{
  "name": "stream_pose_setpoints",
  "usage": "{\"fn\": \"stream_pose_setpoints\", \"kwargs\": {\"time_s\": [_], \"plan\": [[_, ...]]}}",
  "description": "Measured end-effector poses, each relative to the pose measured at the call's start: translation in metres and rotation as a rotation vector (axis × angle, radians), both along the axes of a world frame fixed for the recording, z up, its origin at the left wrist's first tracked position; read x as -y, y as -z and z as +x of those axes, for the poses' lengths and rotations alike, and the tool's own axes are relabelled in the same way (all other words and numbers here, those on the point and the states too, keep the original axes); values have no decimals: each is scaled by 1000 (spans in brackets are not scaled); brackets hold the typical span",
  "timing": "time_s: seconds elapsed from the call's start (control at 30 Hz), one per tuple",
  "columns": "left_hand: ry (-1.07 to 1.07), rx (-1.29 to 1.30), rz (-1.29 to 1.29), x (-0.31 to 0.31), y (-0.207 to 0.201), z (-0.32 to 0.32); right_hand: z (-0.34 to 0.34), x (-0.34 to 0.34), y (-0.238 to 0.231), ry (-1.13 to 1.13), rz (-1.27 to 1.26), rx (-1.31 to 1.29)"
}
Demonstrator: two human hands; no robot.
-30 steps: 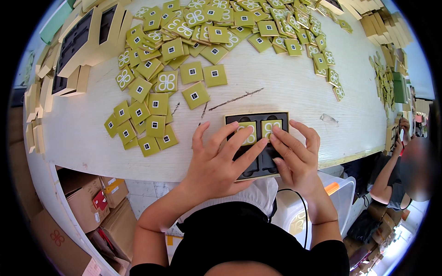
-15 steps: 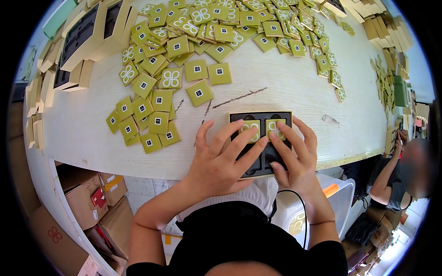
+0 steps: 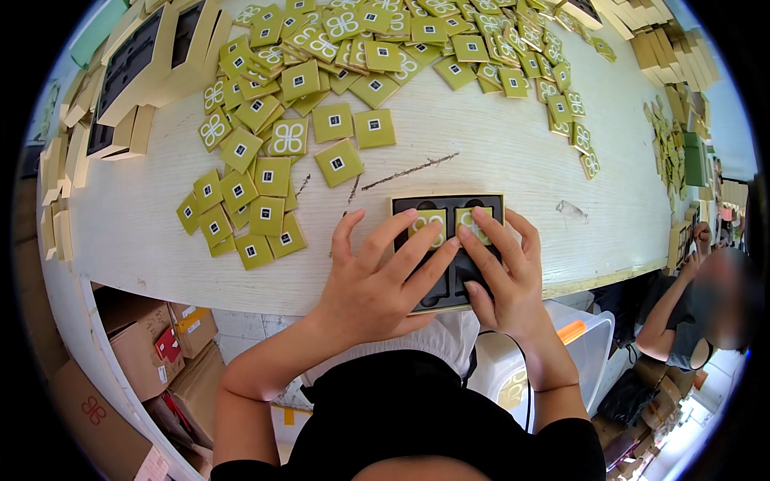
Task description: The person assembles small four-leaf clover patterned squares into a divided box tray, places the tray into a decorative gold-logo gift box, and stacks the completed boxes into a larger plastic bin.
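Note:
A shallow box (image 3: 435, 301) with a pale rim and a black compartmented insert lies near the table's front edge. Two square green packets with white looped emblems sit side by side in its far compartments: the left packet (image 3: 434, 216) and the right packet (image 3: 463, 218). My left hand (image 3: 365, 289) is spread over the box's left side, fingertips on the left packet and near the gap between the two. My right hand (image 3: 513, 284) reaches over the right side, fingers stretched onto the right packet, thumb over the near part of the insert. My fingers partly cover both packets.
Many similar green packets (image 3: 333, 123) lie scattered and heaped across the table's far side and left. Boxes with black inserts (image 3: 132, 60) are stacked at the far left. Cartons (image 3: 144, 349) stand below. A plastic bin (image 3: 589, 345) is at my right, beyond it another person (image 3: 682, 313).
The whole view has shifted slightly, moving the table's things a little left in the picture. My fingers stay on the two packets, with only slight movement.

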State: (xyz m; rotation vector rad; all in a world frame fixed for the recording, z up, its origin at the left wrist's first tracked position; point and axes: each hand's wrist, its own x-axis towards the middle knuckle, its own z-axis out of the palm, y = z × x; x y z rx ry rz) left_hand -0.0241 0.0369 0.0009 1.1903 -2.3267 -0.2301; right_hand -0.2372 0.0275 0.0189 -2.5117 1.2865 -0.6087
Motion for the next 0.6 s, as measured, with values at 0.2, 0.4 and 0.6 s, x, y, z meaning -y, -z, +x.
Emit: {"fn": "stream_pose_setpoints", "kwargs": {"time_s": [0.2,0.4,0.6], "plan": [[-4,3,7,-1,1,1,4,1,-9,11,-25,-121],[-3,-8,-17,1,2,0,3,2,-12,18,20,-91],[8,6,-20,1,-1,0,-6,-8,0,27,-71,-67]]}}
